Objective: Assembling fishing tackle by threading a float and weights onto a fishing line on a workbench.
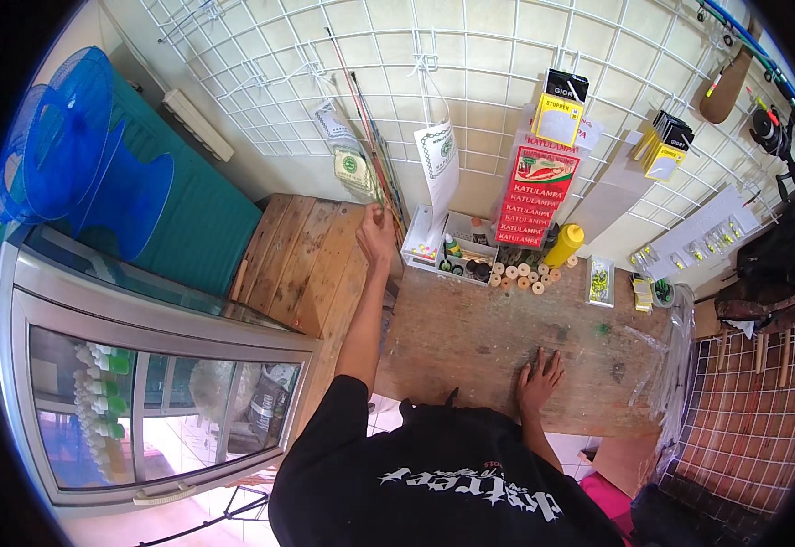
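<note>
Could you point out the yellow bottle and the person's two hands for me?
Yellow bottle [564, 246]: head view, on its body.
Left hand [376, 234]: head view, on the back of the hand.
Right hand [537, 387]: head view, on the back of the hand.

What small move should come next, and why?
Probably have the left hand check its grip on the hanging packet: it is at the packet's lower end, close beside thin rods, and whether it pinches the packet is unclear.
</note>
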